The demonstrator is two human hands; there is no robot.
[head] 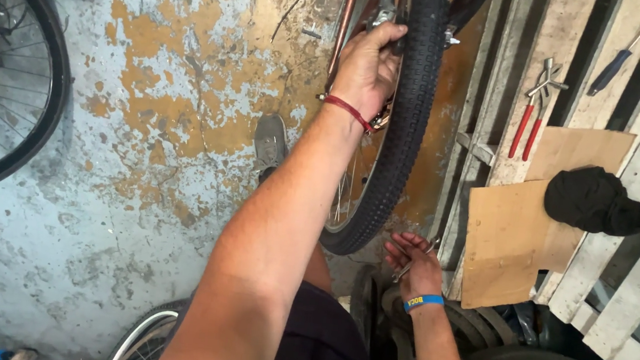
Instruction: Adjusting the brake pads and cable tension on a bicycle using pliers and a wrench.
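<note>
The left hand [370,61] is closed on the bike's brake [384,16] beside the tyre [410,118], at twelve o'clock in the view. The right hand [414,264], at five o'clock below the wheel, lies palm up, loosely curled around a small metal tool [413,267]. The step looks like brake fitting or adjusting at the rim. The next move probably calls for bringing the tool up to the brake while the left hand steadies it. Pliers [530,117] lie at two o'clock on the pallet [530,67].
</note>
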